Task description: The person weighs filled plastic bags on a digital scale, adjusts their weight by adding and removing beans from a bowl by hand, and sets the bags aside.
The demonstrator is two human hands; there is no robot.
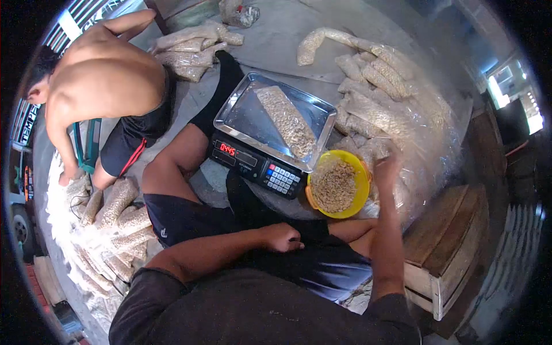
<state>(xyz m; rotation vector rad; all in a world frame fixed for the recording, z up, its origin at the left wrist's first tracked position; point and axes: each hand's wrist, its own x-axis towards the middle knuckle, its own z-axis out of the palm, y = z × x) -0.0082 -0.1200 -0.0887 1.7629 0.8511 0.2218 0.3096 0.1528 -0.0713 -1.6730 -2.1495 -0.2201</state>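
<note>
The left hand (282, 237) is clenched over the lap (325, 259), lower centre; the right hand (386, 170), blurred right of centre beside the yellow bucket (364, 185), has a grip I cannot tell. Upper centre, a filled bag (286, 121) lies within the tray (241, 112)'s raised edges, bare metal either side. The scale (253, 167)'s red digits (227, 149) read 0445; far-left lettering (28, 123) reads "TEMPE".

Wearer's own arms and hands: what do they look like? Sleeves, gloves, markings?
Left hand and right hand both look ungloved; the right is blurred, so fine detail can't be told. Forearms are bare, with no watch or cable visible. Dark, near-black short sleeves belong to a matching shirt; no marking made out on the sleeves.
</note>
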